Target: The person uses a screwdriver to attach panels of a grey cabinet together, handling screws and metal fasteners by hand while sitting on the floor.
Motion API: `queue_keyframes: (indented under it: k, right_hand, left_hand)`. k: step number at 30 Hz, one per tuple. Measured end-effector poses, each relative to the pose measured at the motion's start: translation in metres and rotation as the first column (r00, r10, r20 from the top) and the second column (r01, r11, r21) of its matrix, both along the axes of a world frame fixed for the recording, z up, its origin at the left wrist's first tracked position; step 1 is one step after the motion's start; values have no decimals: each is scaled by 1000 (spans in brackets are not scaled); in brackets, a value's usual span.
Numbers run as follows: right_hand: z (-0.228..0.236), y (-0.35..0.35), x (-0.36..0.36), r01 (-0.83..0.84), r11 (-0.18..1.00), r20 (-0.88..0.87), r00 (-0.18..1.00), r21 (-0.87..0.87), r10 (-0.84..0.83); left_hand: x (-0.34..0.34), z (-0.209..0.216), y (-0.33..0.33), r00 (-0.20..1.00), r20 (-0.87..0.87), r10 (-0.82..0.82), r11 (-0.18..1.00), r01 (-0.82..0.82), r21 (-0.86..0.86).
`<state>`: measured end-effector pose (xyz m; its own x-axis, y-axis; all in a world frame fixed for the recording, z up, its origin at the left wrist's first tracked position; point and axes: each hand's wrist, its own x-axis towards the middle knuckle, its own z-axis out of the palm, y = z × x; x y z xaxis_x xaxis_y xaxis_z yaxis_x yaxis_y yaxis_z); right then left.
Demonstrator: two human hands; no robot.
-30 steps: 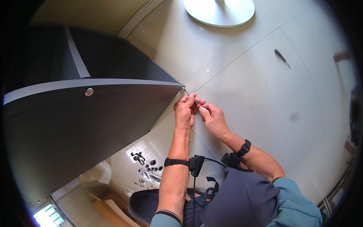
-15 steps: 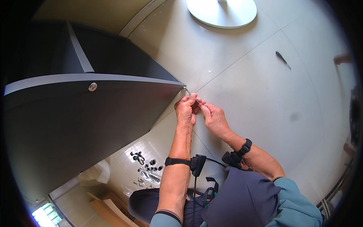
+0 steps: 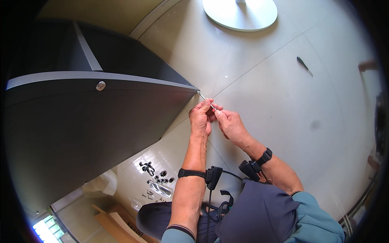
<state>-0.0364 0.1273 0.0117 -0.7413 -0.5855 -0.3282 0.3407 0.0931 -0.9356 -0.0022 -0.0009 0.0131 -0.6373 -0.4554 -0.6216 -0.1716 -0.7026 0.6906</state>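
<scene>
My right hand (image 3: pixel 233 127) is wrapped round the handle end of a thin screwdriver (image 3: pixel 202 96), mostly hidden inside my fist. Ahead of it, my left hand (image 3: pixel 199 120) pinches the metal shaft between thumb and fingers. The shaft slants up and left, its tip meeting the corner of a dark grey cabinet (image 3: pixel 101 129) that lies on the floor. A small fastener seems to sit at that corner, too small to make out. Farther left along the cabinet's edge shows a round silver fitting (image 3: pixel 101 86).
Another screwdriver (image 3: pixel 304 65) lies on the tiled floor to the right. A round white base (image 3: pixel 243 18) stands at the far side. Near my left knee are several black fittings (image 3: pixel 163 174), a clear plastic bag (image 3: pixel 160 188) and small screws. An open cardboard box (image 3: pixel 111 222) is at lower left.
My right hand has turned slightly round the handle, and a little more of the shaft shows. Both hands stay at the cabinet's corner; the whole view has shifted slightly.
</scene>
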Motion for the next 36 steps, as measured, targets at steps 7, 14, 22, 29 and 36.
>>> queue_keyframes:
  k: [7, 14, 22, 29, 36]
  right_hand:
    - [4, 0, -6, -55, 997, 176, 983, 63, 43]
    - [-15, 12, 0, -164, 984, 63, 985, 70, 160]
    - [12, 3, -29, -90, 973, -177, 976, 211, 128]
    - [6, -72, -65, -36, 998, 308, 950, -43, 47]
    - [3, -83, -60, 28, 994, 476, 879, -104, 25]
  left_hand:
    - [-3, 9, -4, 990, 132, -51, 992, 65, -109]
    - [3, -3, -9, 984, 137, -114, 990, 124, -64]
    - [25, -1, -8, 991, 12, 130, 982, -127, -136]
    - [46, -17, -10, 964, -124, 233, 967, -243, -74]
    - [47, -23, -11, 959, -172, 225, 968, -240, -73]
